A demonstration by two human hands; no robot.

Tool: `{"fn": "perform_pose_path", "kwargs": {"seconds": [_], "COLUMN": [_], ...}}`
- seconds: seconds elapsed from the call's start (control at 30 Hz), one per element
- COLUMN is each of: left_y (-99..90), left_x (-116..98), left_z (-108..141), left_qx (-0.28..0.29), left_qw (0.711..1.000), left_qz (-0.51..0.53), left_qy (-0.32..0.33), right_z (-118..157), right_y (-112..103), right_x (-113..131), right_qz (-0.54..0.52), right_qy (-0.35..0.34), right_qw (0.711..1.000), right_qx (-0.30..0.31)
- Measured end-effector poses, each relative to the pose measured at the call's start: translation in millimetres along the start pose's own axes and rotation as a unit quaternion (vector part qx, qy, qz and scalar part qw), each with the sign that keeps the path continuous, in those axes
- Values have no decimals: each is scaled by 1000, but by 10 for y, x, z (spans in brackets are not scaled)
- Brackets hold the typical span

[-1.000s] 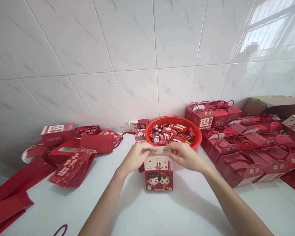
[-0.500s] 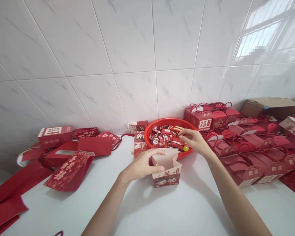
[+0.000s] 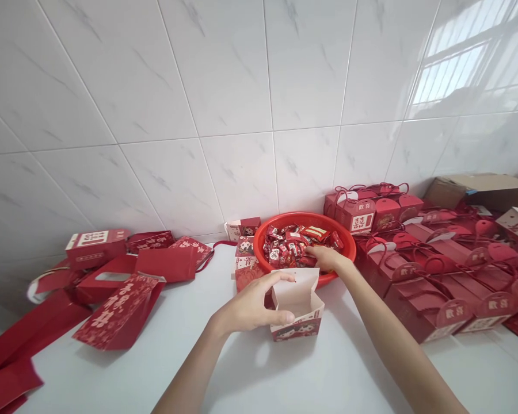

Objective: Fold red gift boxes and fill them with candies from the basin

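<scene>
My left hand grips an open paper gift box by its left side, thumb at the front and fingers at the back. The box stands upright on the table, printed with cartoon faces, its pale inside showing. Just behind it is a red plastic basket holding several wrapped candies. My right hand is down in the basket's near right part. Its fingertips are hidden among the candies, so whether they pinch one is unclear.
Closed red gift boxes with cord handles crowd the right side, before an open cardboard box. Unfilled-looking red boxes lie loosely at the left. More printed boxes sit left of the basket. A tiled wall closes the back.
My right hand has moved left and lower into the candies. My left hand stays on the gift box. The view has shifted slightly.
</scene>
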State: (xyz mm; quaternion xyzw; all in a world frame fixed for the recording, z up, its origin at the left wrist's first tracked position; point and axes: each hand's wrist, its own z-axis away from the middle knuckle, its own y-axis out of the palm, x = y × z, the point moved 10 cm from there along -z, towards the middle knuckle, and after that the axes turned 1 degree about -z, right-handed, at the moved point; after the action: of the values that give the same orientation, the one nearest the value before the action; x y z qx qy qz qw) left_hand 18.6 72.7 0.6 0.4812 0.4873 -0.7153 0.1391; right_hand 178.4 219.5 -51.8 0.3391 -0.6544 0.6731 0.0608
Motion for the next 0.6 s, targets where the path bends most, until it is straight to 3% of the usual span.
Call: {"fn": "perform_pose_path", "kwargs": {"seconds": [0.2,0.33,0.47,0.6], "left_y": [-31,-24,-32,-295], "left_x": [-54,-78,-179,-165], "left_z": [-14,-28,-20,-149], "left_qx": [-17,-14,-5,-90], "left_qw": [1000,999,993,977], "left_qz": [-13,-14,62,153], "left_qy": [21,43,97,116], "right_z": [89,142,184,229], "right_y": [-156,-307,-340,-351], "right_x": [48,-15,-64,36], "right_qz": [-171,-302,-398,-452], "right_qy": [19,42,56,37], "right_qw": [985,948,910,887], "right_qx": [-32,-88,-97,-84]}}
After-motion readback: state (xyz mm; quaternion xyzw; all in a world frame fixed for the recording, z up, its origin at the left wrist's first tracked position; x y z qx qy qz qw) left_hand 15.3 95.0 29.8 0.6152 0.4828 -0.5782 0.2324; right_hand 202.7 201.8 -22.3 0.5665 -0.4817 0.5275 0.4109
